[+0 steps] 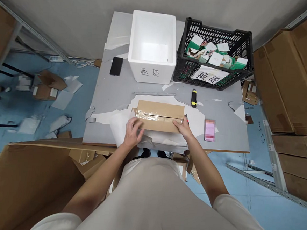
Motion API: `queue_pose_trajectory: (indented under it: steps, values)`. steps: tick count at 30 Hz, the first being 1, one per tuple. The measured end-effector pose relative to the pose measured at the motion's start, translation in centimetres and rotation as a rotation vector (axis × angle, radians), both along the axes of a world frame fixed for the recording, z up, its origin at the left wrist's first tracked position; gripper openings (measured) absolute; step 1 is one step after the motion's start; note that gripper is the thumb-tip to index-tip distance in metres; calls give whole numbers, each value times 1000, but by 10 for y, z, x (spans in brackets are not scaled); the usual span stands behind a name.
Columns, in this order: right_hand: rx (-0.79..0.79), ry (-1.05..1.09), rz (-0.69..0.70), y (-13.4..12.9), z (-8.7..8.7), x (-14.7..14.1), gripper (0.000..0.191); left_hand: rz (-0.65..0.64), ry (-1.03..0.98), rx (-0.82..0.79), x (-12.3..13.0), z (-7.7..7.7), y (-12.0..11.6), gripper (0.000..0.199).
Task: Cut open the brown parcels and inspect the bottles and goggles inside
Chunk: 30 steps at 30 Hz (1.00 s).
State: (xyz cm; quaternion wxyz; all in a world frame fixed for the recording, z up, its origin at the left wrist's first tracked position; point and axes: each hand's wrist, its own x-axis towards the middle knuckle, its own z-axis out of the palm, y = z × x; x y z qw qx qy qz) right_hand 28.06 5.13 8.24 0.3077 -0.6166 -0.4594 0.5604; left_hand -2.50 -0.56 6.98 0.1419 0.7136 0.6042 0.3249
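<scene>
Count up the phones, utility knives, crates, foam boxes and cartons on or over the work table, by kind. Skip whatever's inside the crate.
Smartphones: 2, one dark-screened, one pink-screened
Utility knife: 1
Black plastic crate: 1
White foam box: 1
Taped cardboard carton: 1
Total: 6

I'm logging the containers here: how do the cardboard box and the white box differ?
The cardboard box is brown with a taped seam; the white box is open-topped, with handwriting in front. The right hand grips the cardboard box; the white box stands untouched farther back on the table. Both are box-shaped.
</scene>
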Motion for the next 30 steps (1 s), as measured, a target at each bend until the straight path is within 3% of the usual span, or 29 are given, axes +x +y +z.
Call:
queue_pose_trajectory:
  steps: [2,4,6,8,10,14,16,18,20,24,27,30]
  values:
    - [18,27,-54,0,2,-8,92,247,-35,-71,-23,-11,-6,50]
    - [19,45,-91,-1,2,-12,90,507,-69,-274,-45,-29,-11,66]
    - [20,54,-110,-3,2,-13,88,591,-68,-539,-60,-48,-15,86]
    - [21,61,-125,-4,2,-14,88,548,-30,-700,-66,-65,-16,99]
    - [21,66,-138,-5,3,-14,88,520,-17,-711,-68,-75,-16,90]
    - [-5,68,-151,-8,4,-14,88,653,-154,-606,-78,-77,-11,32]
    - [-22,80,-157,-9,4,-13,88,705,-253,-522,-84,-72,-2,27]
    - [-40,92,-166,-12,2,-12,86,676,-402,-423,-81,-66,12,36]
    - [-46,83,-188,-15,1,-14,84,530,-634,-413,-67,-59,31,49]
    - [-60,76,-227,-27,7,-20,78,122,-1068,-643,-23,-36,55,78]
    - [-111,181,-205,-51,27,-17,72,53,-1107,-639,-7,-2,54,85]
    - [-80,229,-213,-92,60,2,75,10,-1035,-553,-4,50,43,84]
